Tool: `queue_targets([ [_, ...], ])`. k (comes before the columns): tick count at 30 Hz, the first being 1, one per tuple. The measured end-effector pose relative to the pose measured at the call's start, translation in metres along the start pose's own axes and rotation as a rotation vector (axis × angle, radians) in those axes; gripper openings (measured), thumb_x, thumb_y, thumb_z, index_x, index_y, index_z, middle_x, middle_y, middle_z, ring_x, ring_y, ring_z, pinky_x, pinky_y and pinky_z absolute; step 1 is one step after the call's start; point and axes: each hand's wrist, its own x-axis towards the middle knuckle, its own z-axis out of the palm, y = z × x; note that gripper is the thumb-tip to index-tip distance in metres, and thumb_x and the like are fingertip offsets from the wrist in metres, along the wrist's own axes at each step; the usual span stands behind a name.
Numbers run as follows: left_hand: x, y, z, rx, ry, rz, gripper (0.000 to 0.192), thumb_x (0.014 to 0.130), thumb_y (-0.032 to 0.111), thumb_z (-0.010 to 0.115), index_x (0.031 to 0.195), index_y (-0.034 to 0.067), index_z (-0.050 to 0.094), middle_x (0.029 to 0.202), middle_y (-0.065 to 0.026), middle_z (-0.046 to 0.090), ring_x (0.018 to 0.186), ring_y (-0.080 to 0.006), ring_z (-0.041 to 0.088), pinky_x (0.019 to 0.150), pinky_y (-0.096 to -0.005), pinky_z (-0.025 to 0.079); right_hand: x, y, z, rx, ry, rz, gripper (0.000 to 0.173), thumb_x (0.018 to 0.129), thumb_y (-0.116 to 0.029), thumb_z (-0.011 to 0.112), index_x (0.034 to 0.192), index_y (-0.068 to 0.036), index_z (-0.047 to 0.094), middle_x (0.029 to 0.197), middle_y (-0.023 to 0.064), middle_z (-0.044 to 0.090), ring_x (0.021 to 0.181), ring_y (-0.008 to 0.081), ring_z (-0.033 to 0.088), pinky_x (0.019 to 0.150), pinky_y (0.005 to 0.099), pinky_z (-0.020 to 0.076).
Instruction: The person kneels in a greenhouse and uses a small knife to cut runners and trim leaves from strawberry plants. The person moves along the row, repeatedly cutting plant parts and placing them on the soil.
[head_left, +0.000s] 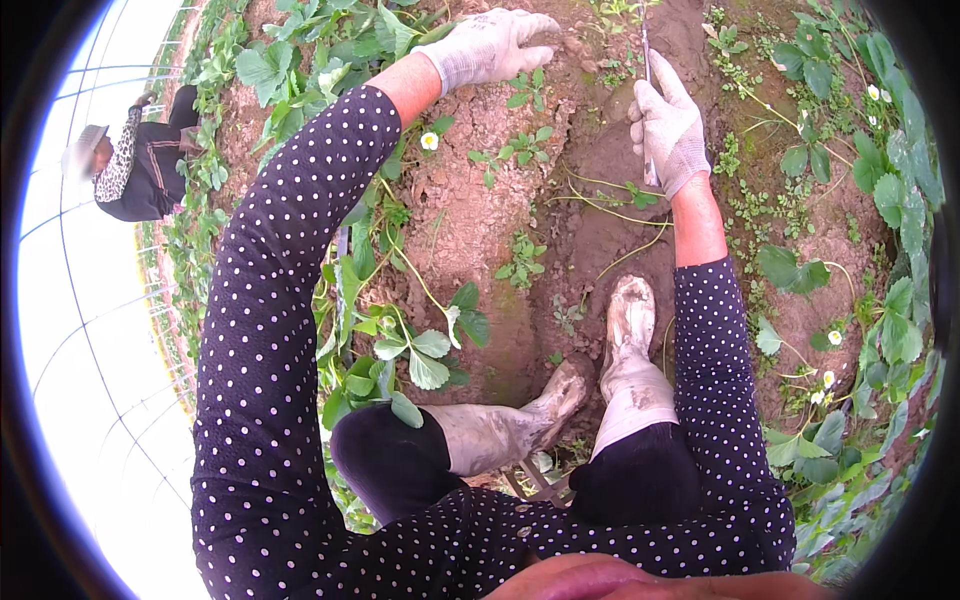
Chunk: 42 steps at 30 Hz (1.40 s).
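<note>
My left hand (491, 49), in a pale, soil-stained knit glove, is held over the side of a soil bed with its thumb and fingers apart. I see nothing in it. Strawberry leaves (268, 71) grow beside its wrist, and small weeds (528, 90) sprout from the soil just below it. My right hand (670, 124), gloved alike, grips a long, thin hand tool (646, 37) whose shaft runs up past the top of the picture. Its handle end (650, 172) sticks out below my palm. The tool's far end is out of view.
My muddy boots (630, 315) stand in the furrow (600, 217) between beds. White-flowered strawberry plants (892, 199) line the right; leafy runners (429, 352) overhang near my left knee. A low seat frame (536, 480) shows beneath me. Another person (146, 165) crouches far left.
</note>
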Motion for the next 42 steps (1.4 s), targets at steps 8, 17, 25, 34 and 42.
queue_targets([
  [8, -0.074, -0.022, -0.043, 0.545, 0.097, -0.254, 0.025, 0.104, 0.032, 0.066, 0.117, 0.016, 0.079, 0.115, -0.0055, 0.076, 0.117, -0.0281, 0.069, 0.101, -0.0464, 0.053, -0.02, 0.0, 0.04, -0.033, -0.229, 0.085, 0.056, 0.11, -0.018, 0.059, 0.165, -0.026, 0.052, 0.077, -0.0052, 0.056, 0.053, 0.0049, 0.046, 0.045, 0.0248, 0.0394],
  [17, -0.08, -0.03, -0.041, 0.453, 0.077, -0.339, 0.03, 0.105, 0.037, 0.066, 0.123, 0.016, 0.078, 0.122, -0.0086, 0.077, 0.117, -0.0313, 0.07, 0.108, -0.0471, 0.051, -0.009, 0.007, 0.048, -0.16, -0.209, 0.026, 0.053, 0.109, -0.017, 0.06, 0.162, -0.022, 0.057, 0.077, -0.0045, 0.056, 0.061, 0.0045, 0.047, 0.054, 0.0256, 0.0416],
  [25, -0.099, -0.038, -0.046, 0.584, 0.054, -0.281, 0.047, 0.102, 0.046, 0.069, 0.141, 0.02, 0.07, 0.138, -0.0066, 0.069, 0.134, -0.0303, 0.062, 0.114, -0.0516, 0.047, -0.029, 0.022, 0.06, -0.412, -0.208, -0.196, 0.056, 0.109, -0.023, 0.059, 0.164, -0.029, 0.052, 0.086, 0.0095, 0.066, 0.067, 0.0118, 0.055, 0.068, 0.0329, 0.0514],
  [34, -0.108, -0.055, -0.053, 0.528, 0.031, -0.352, 0.041, 0.1, 0.041, 0.072, 0.137, 0.023, 0.072, 0.135, -0.0051, 0.071, 0.13, -0.0306, 0.065, 0.11, -0.0516, 0.05, -0.048, 0.025, 0.061, -0.627, -0.212, -0.384, 0.055, 0.108, -0.027, 0.059, 0.163, -0.031, 0.051, 0.097, 0.0272, 0.072, 0.083, 0.0397, 0.073, 0.079, 0.0479, 0.056],
  [42, -0.111, -0.039, -0.052, 0.429, -0.008, -0.476, 0.048, 0.104, 0.039, 0.067, 0.146, 0.016, 0.066, 0.144, -0.0104, 0.068, 0.137, -0.0351, 0.06, 0.116, -0.049, 0.046, -0.025, 0.029, 0.08, -0.641, -0.254, -0.303, 0.054, 0.11, -0.021, 0.058, 0.164, -0.028, 0.052, 0.089, 0.0162, 0.069, 0.069, 0.0208, 0.057, 0.072, 0.0368, 0.0529],
])
